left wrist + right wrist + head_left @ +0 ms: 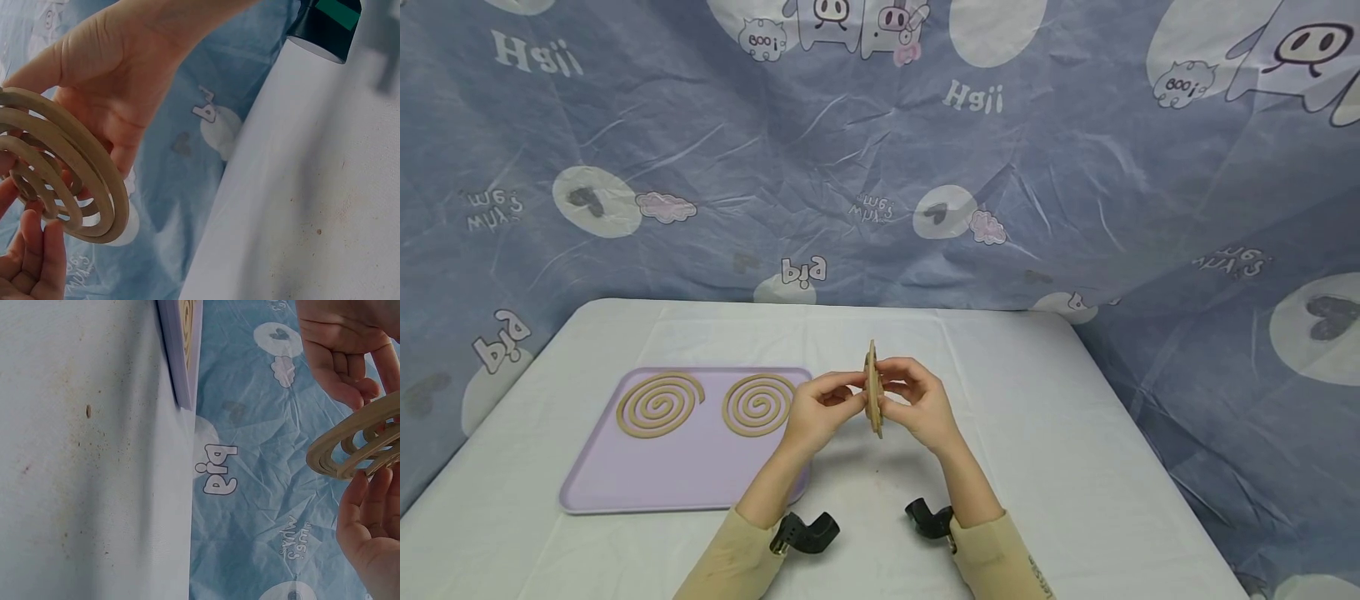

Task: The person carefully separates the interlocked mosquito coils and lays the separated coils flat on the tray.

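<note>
The left hand (818,410) and the right hand (922,407) are close together over the white desk (1045,433), and both hold a tan coil (873,392) up in the air between them; the fingers and thumb of the left hand pinch it from one side, and the fingers and thumb of the right hand pinch it from the other; the coil stands on its edge, so from the head it looks thin; the wrist views show its rings going round and round, and I cannot tell if it is one coil or two stuck together.

A purple tray (655,479) lies flat on the desk, to the left; two more tan coils lie on it, a left coil (660,406) and a right coil (758,406), side by side and apart, near the far edge; the left arm passes over the near right part of the tray.

Little brown crumbs (319,232) dot the desk; both sleeves (733,562) are tan; behind the desk hangs a blue sheet (850,142) with pig pictures.
</note>
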